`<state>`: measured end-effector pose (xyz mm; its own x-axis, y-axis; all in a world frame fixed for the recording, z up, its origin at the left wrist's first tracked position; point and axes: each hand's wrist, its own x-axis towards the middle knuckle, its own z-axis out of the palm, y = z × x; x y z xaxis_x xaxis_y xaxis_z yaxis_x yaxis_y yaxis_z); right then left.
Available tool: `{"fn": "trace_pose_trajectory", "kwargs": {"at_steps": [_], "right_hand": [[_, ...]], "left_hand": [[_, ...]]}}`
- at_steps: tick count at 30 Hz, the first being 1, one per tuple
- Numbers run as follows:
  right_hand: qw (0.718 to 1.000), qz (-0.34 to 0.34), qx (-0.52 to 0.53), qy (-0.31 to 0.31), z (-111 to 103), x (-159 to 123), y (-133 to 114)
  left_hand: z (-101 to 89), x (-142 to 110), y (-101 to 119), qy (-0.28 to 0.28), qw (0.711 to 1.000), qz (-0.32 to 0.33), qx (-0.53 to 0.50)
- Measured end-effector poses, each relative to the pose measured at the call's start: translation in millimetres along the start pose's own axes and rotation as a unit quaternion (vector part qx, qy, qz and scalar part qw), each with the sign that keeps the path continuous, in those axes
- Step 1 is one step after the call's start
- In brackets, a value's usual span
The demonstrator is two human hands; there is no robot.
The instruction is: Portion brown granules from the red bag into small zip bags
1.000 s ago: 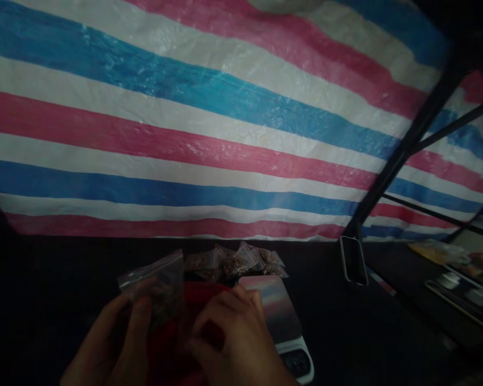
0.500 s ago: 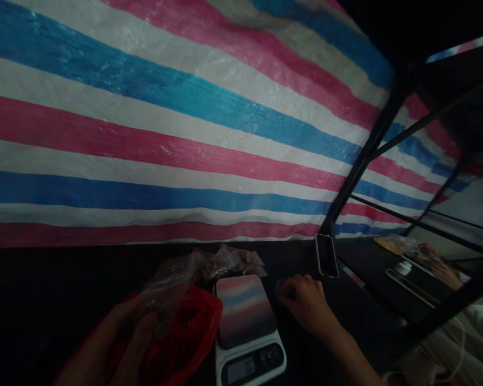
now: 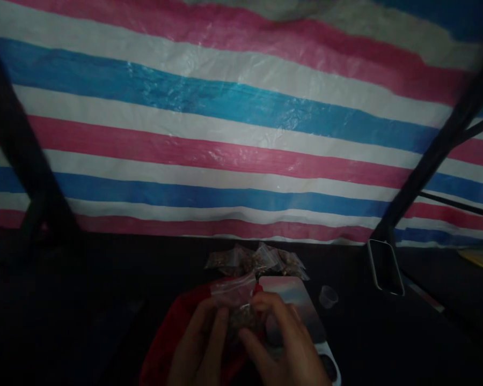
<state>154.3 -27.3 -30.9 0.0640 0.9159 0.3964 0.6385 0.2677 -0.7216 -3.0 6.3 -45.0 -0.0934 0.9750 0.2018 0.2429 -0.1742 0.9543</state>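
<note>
Between my two hands is a clear zip bag [image 3: 241,316] with small dark bits in its lower part and an empty top. My left hand [image 3: 201,338] pinches the bag's left side. The fingers of my right hand [image 3: 284,338] close on its right side. Behind and below the bag lies a red bag [image 3: 165,338], partly hidden by my hands. A kitchen scale [image 3: 301,305] with a shiny plate stands to the right, its lower part covered by my right hand. A small clear plastic cup [image 3: 328,296] sits right of the scale.
Several filled zip bags [image 3: 257,260] lie behind the scale. A phone [image 3: 386,266] leans against a black frame post [image 3: 422,166] at the right. A striped plastic sheet [image 3: 225,155] hangs behind the black table [image 3: 116,268].
The view has turned left. My right hand has left the small cup, which stands on the table, and has come over to the zip bag in my left hand.
</note>
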Motion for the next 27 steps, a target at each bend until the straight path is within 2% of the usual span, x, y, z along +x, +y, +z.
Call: {"fn": "trace_pose_trajectory", "kwargs": {"at_steps": [4, 8, 10, 12, 15, 17, 20, 23, 27], "right_hand": [[0.994, 0.001, 0.107, 0.018, 0.2, 5.8, 4.2], [0.988, 0.013, 0.152, 0.0, -6.9, 11.0, 5.5], [0.992, 0.001, 0.124, -0.002, -7.7, 12.2, 7.1], [0.997, -0.033, 0.064, 0.014, -6.8, 13.2, 9.1], [0.997, -0.062, -0.026, 0.043, -4.3, 13.8, 13.0], [0.997, -0.046, -0.054, 0.044, -3.0, 13.6, 15.6], [0.998, -0.018, -0.056, 0.003, -3.3, 15.4, 15.8], [0.998, -0.027, -0.044, -0.03, -5.7, 24.1, 7.6], [0.996, -0.067, -0.042, -0.039, -7.1, 43.7, -11.9]], "left_hand": [[-14.7, -1.4, -0.2, -0.028, 1.0, 0.012, -0.007], [-34.1, -1.0, -6.0, 0.037, 0.992, 0.091, 0.073], [-39.2, 0.1, -10.7, 0.083, 0.974, 0.139, 0.158], [-41.8, 2.5, -18.8, 0.099, 0.949, 0.159, 0.254], [-44.4, 7.6, -38.0, 0.051, 0.929, 0.137, 0.34], [-46.1, 10.9, -50.7, 0.008, 0.939, 0.111, 0.327], [-49.0, 14.3, -60.5, -0.004, 0.954, 0.093, 0.283], [-51.8, 15.9, -58.6, 0.0, 0.971, 0.078, 0.224], [-52.9, 18.6, -49.9, 0.002, 0.983, 0.057, 0.174]]}}
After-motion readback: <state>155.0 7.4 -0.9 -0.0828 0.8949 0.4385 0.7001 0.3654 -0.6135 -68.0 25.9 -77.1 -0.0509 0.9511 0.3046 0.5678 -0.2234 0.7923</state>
